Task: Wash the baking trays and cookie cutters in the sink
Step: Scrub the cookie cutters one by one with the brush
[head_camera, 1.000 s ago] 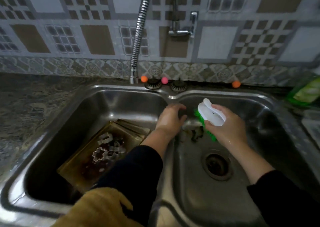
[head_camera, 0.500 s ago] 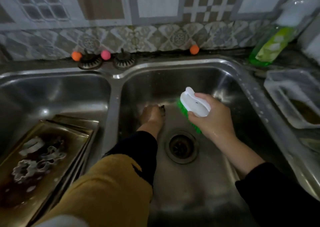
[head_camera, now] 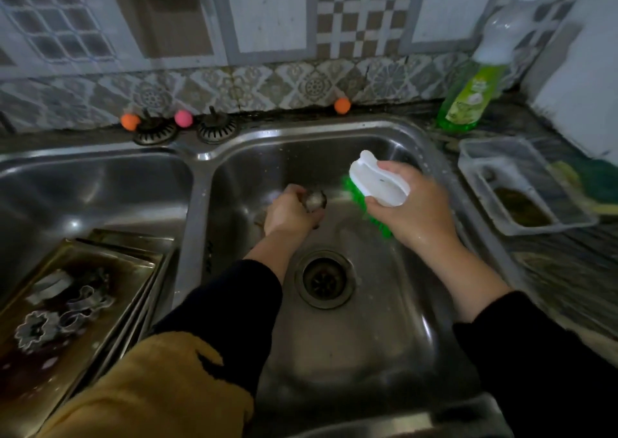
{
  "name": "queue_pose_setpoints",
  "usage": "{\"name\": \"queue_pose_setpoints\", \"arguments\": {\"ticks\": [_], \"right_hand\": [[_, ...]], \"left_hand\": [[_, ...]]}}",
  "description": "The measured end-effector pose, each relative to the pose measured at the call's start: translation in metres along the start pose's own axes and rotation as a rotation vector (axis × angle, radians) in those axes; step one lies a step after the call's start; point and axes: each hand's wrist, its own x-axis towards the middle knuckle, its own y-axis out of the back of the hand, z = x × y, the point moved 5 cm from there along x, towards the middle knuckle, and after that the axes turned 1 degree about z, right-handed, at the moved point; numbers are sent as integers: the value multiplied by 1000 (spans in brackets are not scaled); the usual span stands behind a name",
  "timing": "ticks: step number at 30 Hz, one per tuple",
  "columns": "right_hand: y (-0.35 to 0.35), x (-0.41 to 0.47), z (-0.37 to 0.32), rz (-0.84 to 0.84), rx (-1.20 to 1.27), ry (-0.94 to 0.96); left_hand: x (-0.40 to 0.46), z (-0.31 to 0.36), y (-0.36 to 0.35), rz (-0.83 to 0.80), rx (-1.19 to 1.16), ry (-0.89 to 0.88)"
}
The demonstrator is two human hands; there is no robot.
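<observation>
Over the right basin of the steel sink (head_camera: 384,337), my left hand (head_camera: 289,212) grips a small metal cookie cutter (head_camera: 316,200), mostly hidden by my fingers. To its right my right hand (head_camera: 414,205) holds a white scrubbing brush (head_camera: 378,180) with green bristles, tilted toward the cutter but apart from it. In the left basin lies a stack of stained baking trays (head_camera: 110,263). Several metal cookie cutters (head_camera: 63,314) sit on the top tray.
The drain (head_camera: 324,278) opens below my hands. A green dish soap bottle (head_camera: 478,79) stands at the back right. A clear plastic container (head_camera: 521,186) sits on the right counter. Two sink strainers (head_camera: 187,130) and small coloured balls line the back rim.
The camera has swung to the right and down, so the left basin now sits at the frame edge. My left hand has lifted the cutter slightly, and the brush stays beside it.
</observation>
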Motion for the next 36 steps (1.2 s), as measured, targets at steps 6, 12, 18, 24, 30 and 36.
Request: {"name": "queue_pose_setpoints", "arguments": {"ticks": [6,12,18,24,30,36], "right_hand": [[92,16,12,167,-77,-14],[153,33,52,144,-271,-135],[150,41,81,-33,-401,-229],[142,6,27,73,-132,10],[69,-24,-2,-64,39,70],[52,-51,-7,-168,9,198]], "left_hand": [[-37,58,6,-2,-156,-166],[-68,90,-13,-100,-541,-105],[-85,104,-30,-214,-854,-6],[-92,99,-32,-182,-811,64],[-107,95,-42,-214,-644,102],[-113,77,-10,-112,-643,112]]}}
